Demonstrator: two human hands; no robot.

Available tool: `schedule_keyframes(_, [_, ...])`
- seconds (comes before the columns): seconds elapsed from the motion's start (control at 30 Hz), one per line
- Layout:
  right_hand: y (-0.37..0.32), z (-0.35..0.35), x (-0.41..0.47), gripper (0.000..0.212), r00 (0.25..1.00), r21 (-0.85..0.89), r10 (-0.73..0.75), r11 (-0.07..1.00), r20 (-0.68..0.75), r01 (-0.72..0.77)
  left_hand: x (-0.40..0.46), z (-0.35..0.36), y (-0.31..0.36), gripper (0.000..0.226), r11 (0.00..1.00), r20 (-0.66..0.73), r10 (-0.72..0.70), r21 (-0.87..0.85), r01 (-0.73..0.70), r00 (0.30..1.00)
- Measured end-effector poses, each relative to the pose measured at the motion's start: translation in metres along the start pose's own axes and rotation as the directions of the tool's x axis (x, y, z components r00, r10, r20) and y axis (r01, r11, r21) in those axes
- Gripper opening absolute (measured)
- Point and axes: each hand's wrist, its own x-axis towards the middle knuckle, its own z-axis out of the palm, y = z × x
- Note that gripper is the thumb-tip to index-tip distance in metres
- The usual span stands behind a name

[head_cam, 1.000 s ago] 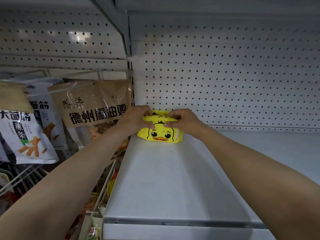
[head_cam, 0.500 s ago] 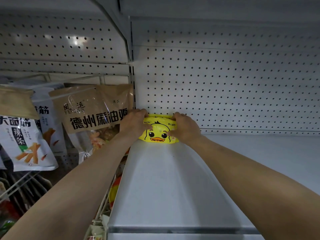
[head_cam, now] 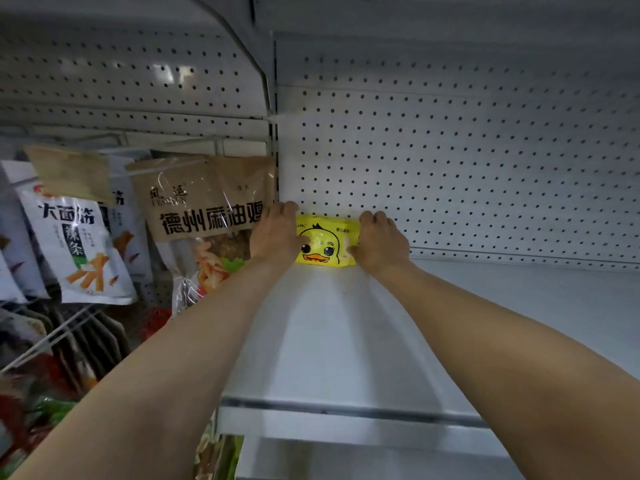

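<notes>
At frame centre, on shelf (head_cam: 346,327): duck-print wet-wipes pack (head_cam: 325,242), likely soft, light, slick. Left hand (head_cam: 275,233), right hand (head_cam: 381,242) grip short ends, fingers curled.

yellow duck pack (head_cam: 325,242): 1 is seen | hands: 2 are counted, left hand (head_cam: 277,233) and right hand (head_cam: 379,242) | brown snack bags (head_cam: 204,202): 2 are counted | white snack bags (head_cam: 76,251): at least 2 are seen | shelf (head_cam: 329,341): 1 is seen

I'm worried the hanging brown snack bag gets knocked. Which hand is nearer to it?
Left. The left hand grips the yellow duck pack at its left end, beside the brown bag; the right hand grips its far end.
</notes>
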Motion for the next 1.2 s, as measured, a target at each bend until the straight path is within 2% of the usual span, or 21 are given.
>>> schedule_keyframes(0.27, [0.016,-0.057,-0.039,0.052,0.98,0.092,-0.193,0.978,0.049,0.188,-0.064,-0.046,0.033,0.066,0.999,0.049,-0.048,0.016,0.048,0.998])
schedule_keyframes(0.43, [0.024,-0.093,-0.08,0.053,0.934,0.159,-0.35,0.928,0.064,0.337,-0.126,-0.084,0.057,0.048,0.983,0.014,-0.116,0.145,0.113,0.993])
schedule_keyframes(0.7, [0.034,-0.125,-0.164,0.055,0.832,0.152,-0.551,0.829,0.059,0.538,-0.241,-0.134,0.085,0.065,0.952,-0.036,-0.165,0.254,0.168,0.986])
schedule_keyframes(0.97, [-0.01,-0.132,-0.235,0.054,0.74,0.289,-0.672,0.715,0.028,0.637,-0.337,-0.182,0.091,0.056,0.886,-0.08,-0.269,0.37,0.279,0.96])
schedule_keyframes(1.2, [-0.081,-0.107,-0.273,0.052,0.636,0.392,-0.771,0.597,0.04,0.699,-0.395,-0.206,0.052,0.06,0.823,-0.088,-0.396,0.409,0.395,0.914])
